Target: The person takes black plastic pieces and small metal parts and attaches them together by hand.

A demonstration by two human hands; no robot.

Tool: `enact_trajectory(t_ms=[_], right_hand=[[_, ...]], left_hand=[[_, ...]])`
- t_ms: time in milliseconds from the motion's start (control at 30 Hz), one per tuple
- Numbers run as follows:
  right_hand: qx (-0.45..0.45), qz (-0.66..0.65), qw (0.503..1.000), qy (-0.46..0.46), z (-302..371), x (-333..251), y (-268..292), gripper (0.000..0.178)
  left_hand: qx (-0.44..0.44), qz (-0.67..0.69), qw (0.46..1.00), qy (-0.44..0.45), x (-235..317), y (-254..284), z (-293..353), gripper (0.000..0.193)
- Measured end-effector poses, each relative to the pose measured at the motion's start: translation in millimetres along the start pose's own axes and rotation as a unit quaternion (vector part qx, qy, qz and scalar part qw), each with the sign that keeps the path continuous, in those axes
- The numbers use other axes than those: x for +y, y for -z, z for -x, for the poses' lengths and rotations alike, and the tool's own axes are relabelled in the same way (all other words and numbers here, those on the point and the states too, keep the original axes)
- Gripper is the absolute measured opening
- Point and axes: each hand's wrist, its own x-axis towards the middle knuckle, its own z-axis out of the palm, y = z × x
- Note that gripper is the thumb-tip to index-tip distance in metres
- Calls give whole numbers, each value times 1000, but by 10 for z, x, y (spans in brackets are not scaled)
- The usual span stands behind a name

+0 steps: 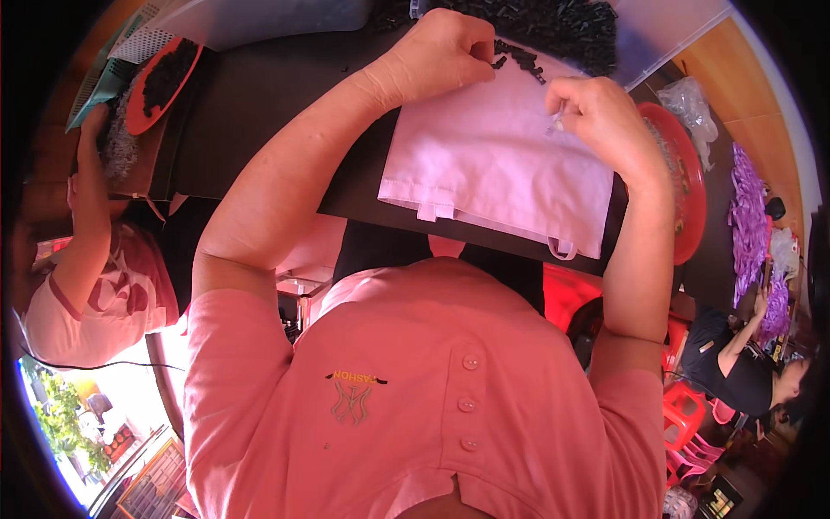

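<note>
Now you work over pale cloth (493, 151).
Right hand (601, 121) pinches a pale piece (558, 124); left hand's (441, 56) contents unclear; black parts (529, 63) lie between, likely for reach.

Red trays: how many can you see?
2: a red tray at upper left, bearing black pieces; another tray at right, partly behind the right forearm. More may be hidden.

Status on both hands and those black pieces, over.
Left hand curled beside small black pieces, grip unclear. Right hand pinching small clear piece over pale pink cloth. Nothing visibly blocking either.
</note>
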Motion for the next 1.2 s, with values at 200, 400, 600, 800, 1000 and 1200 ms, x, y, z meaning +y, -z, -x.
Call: enact_trajectory(t_ms=[200,400,600,800,1000,1200], right_hand=[[-41,0,999,29,3,-72,-82,17],[72,-66,994,56,207,98,-410,14],[201,15,971,130,320,37,-524,11],[210,93,966,118,253,45,-573,5],[180,-404,897,-26,68,-38,-406,5],[202,-427,881,-23,-62,-171,-376,11]], left_hand=[[-44,104,993,20,29,-52,7,12],[-45,210,974,67,27,-106,5,14],[-82,206,971,92,68,-71,8,16],[-60,261,955,130,86,-62,1,16],[-79,293,946,111,63,-80,-4,17],[-80,315,939,110,62,-99,-14,18]])
